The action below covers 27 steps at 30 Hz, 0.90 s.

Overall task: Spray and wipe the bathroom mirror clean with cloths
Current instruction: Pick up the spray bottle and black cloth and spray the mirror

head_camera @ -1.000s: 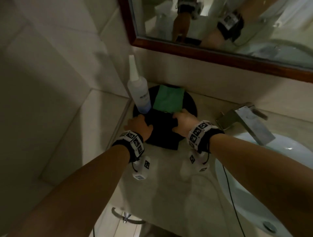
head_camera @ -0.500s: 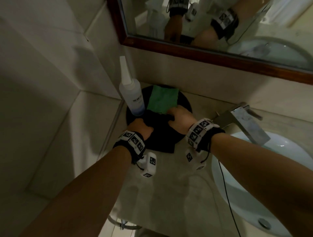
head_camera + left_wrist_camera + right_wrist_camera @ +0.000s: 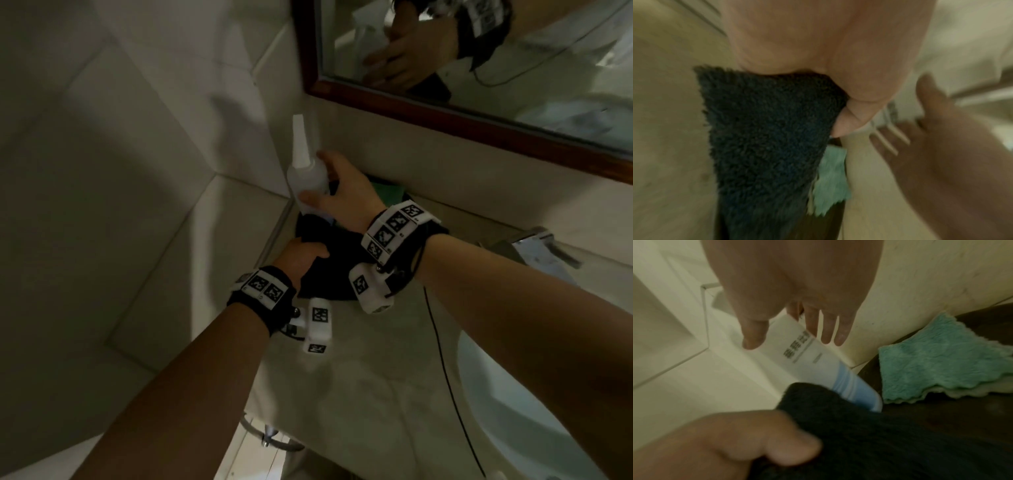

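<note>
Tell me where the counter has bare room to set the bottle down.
Bare countertop lies between the dark tray and the sink basin. The back corner is crowded: tray, green cloth, dark cloth, bottle.

Chrome faucet (image 3: pixel 534 248) beside pale basin (image 3: pixel 534 421), round dark tray (image 3: pixel 941 426) on beige counter (image 3: pixel 359 377), tiled wall (image 3: pixel 120 137).

A bathroom: tiled walls (image 3: pixel 137 137), wood-framed mirror (image 3: pixel 479 113), basin (image 3: pixel 513 411), faucet (image 3: pixel 534 245).

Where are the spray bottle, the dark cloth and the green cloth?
spray bottle (image 3: pixel 306 176): head view, on its white shoulder.
dark cloth (image 3: pixel 766 129): left wrist view, on its fuzzy middle.
green cloth (image 3: pixel 937 356): right wrist view, on its top face.
</note>
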Tool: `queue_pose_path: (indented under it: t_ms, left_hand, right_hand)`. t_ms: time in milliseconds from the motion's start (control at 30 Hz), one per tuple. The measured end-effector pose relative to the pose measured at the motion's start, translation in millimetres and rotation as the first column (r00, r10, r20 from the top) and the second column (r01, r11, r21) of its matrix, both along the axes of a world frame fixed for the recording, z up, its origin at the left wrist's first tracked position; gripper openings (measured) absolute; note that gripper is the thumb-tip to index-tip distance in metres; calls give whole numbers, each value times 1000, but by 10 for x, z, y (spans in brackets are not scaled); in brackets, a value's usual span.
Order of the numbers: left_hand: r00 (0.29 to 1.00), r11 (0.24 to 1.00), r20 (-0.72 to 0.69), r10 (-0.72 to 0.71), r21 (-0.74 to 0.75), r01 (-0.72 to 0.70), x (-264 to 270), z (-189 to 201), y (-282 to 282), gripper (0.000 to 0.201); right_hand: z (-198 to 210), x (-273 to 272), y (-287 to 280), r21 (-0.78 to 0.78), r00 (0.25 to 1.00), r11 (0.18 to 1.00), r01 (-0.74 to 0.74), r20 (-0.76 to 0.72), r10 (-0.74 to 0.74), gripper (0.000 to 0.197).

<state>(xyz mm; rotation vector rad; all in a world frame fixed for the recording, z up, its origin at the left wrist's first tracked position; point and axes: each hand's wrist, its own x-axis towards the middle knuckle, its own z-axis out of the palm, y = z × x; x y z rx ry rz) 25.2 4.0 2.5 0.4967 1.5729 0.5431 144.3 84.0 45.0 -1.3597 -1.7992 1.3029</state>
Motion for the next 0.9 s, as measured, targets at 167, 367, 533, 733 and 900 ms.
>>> queue_pose_path:
  t_ms: [167, 367, 533, 733, 900]
  left_hand:
    - [988, 987, 3, 157, -28, -157, -327, 183, -185, 42]
    - [936, 939, 78, 343, -6, -344, -600, 264, -404, 28]
    - [901, 913, 164, 401, 17, -409, -651, 383, -436, 26]
    - [854, 872, 212, 475, 19, -489, -734, 424, -432, 41]
    - [820, 859, 305, 484, 11, -511, -690, 409, -416, 56]
  right_hand:
    - [41, -152, 4, 3, 999, 999, 44, -10, -44, 69]
    - [199, -232, 3, 41, 989, 999, -14, 149, 8, 55]
    - [297, -197, -45, 17, 982, 1000, 12, 187, -15, 42]
    - [491, -176, -111, 32, 991, 994, 101, 90, -103, 28]
    - [721, -91, -207, -15, 992, 992, 124, -15, -124, 33]
